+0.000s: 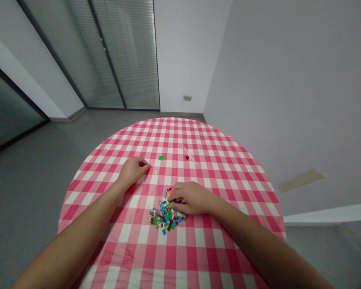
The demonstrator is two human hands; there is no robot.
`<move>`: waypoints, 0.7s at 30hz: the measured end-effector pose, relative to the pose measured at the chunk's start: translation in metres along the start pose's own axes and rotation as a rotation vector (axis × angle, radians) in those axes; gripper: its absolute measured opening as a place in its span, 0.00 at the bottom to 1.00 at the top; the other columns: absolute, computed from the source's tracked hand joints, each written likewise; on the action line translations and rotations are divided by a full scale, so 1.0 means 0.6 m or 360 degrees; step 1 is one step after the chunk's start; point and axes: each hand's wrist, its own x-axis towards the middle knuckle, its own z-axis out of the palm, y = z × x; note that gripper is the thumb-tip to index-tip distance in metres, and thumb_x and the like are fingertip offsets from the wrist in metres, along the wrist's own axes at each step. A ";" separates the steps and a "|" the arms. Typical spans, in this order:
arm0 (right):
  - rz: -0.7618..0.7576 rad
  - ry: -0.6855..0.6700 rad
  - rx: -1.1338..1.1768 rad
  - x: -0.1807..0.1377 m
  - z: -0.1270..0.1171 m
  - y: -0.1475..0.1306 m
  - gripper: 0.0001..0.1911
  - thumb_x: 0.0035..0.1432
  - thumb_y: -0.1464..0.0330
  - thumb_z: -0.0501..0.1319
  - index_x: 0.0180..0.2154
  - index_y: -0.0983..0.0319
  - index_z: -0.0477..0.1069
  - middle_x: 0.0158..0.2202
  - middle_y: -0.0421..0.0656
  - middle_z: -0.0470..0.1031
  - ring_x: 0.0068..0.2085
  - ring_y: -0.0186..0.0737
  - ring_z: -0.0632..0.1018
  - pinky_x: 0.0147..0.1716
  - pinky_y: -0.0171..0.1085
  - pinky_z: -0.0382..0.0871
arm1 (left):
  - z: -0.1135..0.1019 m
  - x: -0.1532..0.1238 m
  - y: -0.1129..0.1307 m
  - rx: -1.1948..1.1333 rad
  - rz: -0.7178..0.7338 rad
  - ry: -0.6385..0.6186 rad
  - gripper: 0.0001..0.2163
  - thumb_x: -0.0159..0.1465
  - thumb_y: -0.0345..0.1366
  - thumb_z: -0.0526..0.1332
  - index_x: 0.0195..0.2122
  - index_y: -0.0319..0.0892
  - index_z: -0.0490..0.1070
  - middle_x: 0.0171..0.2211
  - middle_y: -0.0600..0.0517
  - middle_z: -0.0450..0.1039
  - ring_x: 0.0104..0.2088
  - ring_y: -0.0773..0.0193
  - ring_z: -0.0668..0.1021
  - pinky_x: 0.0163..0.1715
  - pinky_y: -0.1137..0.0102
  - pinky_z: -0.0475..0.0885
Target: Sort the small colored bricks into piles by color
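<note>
A heap of small mixed toy bricks (168, 216) in blue, green, white, yellow and dark brown lies on the checked tablecloth. My right hand (194, 197) reaches into the heap's upper right side, thumb and fingertips apart among the bricks. Left of the middle, my left hand (132, 170) rests on the cloth with thumb and fingertips pinched together; whatever is between them is too small to make out. Close to those fingertips are a small cream brick (157, 172) and, farther back, a green piece (161, 157). A dark brown piece (187, 157) lies farther right.
The round table wears a red-and-white checked cloth (174, 132). A tiny pale piece (169, 171) sits near the cream one. Beyond the table are a glass partition with blinds (129, 60) and, to the right, a plain wall (289, 100) close to the table edge.
</note>
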 end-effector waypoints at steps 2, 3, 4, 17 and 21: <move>0.0036 0.0022 0.0057 0.000 0.000 0.003 0.08 0.61 0.66 0.62 0.37 0.61 0.80 0.34 0.44 0.78 0.34 0.38 0.76 0.32 0.35 0.64 | -0.004 -0.003 0.005 0.0005 0.0004 0.0018 0.12 0.60 0.45 0.63 0.28 0.42 0.78 0.30 0.48 0.79 0.31 0.57 0.78 0.29 0.66 0.64; 0.0057 0.0030 0.0079 -0.001 0.000 0.005 0.07 0.60 0.67 0.63 0.35 0.62 0.80 0.34 0.44 0.78 0.34 0.37 0.76 0.32 0.35 0.64 | -0.006 -0.005 0.008 0.0006 0.0017 0.0024 0.12 0.60 0.45 0.63 0.29 0.42 0.78 0.30 0.48 0.79 0.32 0.57 0.78 0.29 0.66 0.65; 0.0078 0.0036 0.0093 -0.001 0.000 0.007 0.07 0.59 0.68 0.63 0.34 0.62 0.80 0.34 0.43 0.78 0.33 0.37 0.76 0.32 0.34 0.64 | -0.009 -0.007 0.011 0.0001 0.0041 0.0018 0.11 0.60 0.44 0.63 0.28 0.42 0.78 0.30 0.48 0.79 0.32 0.57 0.78 0.30 0.67 0.65; 0.0110 0.0113 -0.0090 0.014 0.029 0.016 0.09 0.64 0.68 0.60 0.41 0.59 0.80 0.35 0.44 0.77 0.36 0.38 0.75 0.32 0.34 0.61 | -0.028 -0.056 0.065 -0.0281 0.0894 -0.0789 0.07 0.60 0.28 0.60 0.31 0.42 0.79 0.33 0.51 0.79 0.34 0.64 0.78 0.38 0.70 0.70; 0.0156 0.0115 -0.0093 0.018 0.034 0.016 0.07 0.61 0.69 0.62 0.37 0.60 0.80 0.34 0.43 0.76 0.34 0.37 0.75 0.30 0.34 0.59 | -0.027 -0.056 0.065 -0.0293 0.0864 -0.0820 0.08 0.58 0.26 0.60 0.31 0.42 0.78 0.32 0.51 0.79 0.34 0.64 0.78 0.36 0.71 0.70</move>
